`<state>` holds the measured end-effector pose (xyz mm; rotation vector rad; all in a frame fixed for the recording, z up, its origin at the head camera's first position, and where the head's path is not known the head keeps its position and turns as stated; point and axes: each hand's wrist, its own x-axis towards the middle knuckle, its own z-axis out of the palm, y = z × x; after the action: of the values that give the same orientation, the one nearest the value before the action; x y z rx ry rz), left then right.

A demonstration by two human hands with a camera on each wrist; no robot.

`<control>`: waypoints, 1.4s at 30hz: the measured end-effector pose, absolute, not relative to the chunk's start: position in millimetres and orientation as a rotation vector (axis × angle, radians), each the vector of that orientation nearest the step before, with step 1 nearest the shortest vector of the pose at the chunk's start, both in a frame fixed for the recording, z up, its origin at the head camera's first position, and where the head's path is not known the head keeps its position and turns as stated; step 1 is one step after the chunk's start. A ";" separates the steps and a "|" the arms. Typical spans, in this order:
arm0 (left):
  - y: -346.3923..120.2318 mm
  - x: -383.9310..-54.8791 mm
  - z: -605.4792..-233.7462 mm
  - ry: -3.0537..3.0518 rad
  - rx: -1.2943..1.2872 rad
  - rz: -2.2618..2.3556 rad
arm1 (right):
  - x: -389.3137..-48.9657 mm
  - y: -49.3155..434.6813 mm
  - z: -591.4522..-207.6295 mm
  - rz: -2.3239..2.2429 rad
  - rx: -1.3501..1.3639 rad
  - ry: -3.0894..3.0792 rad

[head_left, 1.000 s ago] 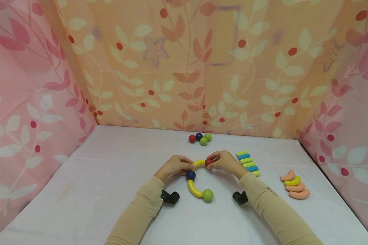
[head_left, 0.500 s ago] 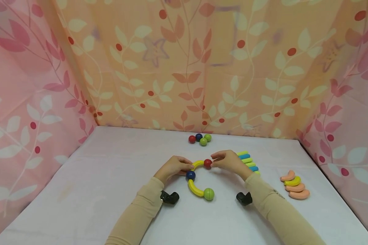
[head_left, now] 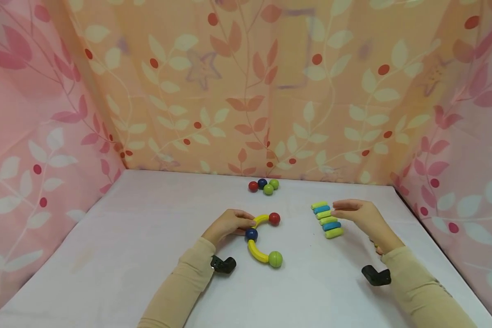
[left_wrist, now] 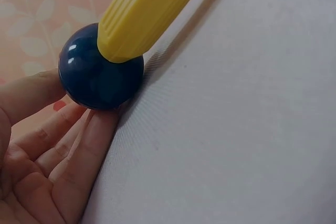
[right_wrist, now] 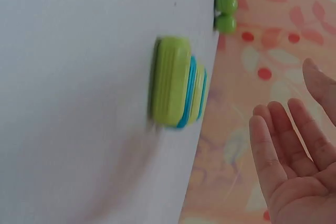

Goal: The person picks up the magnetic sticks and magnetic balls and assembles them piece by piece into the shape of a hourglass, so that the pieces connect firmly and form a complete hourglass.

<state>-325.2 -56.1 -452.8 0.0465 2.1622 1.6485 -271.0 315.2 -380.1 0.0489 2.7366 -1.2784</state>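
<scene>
A curved chain lies on the table, made of a red ball (head_left: 274, 219), an upper yellow curved stick (head_left: 261, 220), a dark blue ball (head_left: 251, 235), a lower yellow curved stick (head_left: 257, 252) and a green ball (head_left: 275, 259). My left hand (head_left: 232, 223) pinches the blue ball from its outer side. Fingertips of that hand overlap the upper yellow stick in the head view. Seen from the left wrist, thumb and fingers hold the blue ball (left_wrist: 100, 72), with a ribbed yellow stick (left_wrist: 147, 14) joined to it. My right hand (head_left: 358, 216) is empty, fingers extended, beside a row of short green and blue sticks (head_left: 331, 226).
Behind the chain, several loose balls (head_left: 268, 189), red, blue and green, sit near the back edge of the white table (head_left: 147, 218). The right wrist hides most of the curved pieces at the right (head_left: 378, 249). Patterned cloth (head_left: 246, 91) encloses the table's back and sides.
My right hand has let go of the red ball and moved right, over to the short sticks. The left hand stays at the blue ball. The view has shifted slightly.
</scene>
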 end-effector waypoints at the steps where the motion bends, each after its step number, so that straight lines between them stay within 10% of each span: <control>1: -56.3 -325.2 -452.9 2.162 0.048 1.647 | -267.5 321.8 -379.5 -1.263 0.067 2.740; 42: -54.4 -325.9 -454.3 2.163 0.018 1.647 | -270.7 456.2 -427.1 -1.244 0.140 2.511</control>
<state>-325.9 -54.4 -454.3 0.0178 2.1630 1.6468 -270.7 456.2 -427.1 0.1404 2.5107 -1.2441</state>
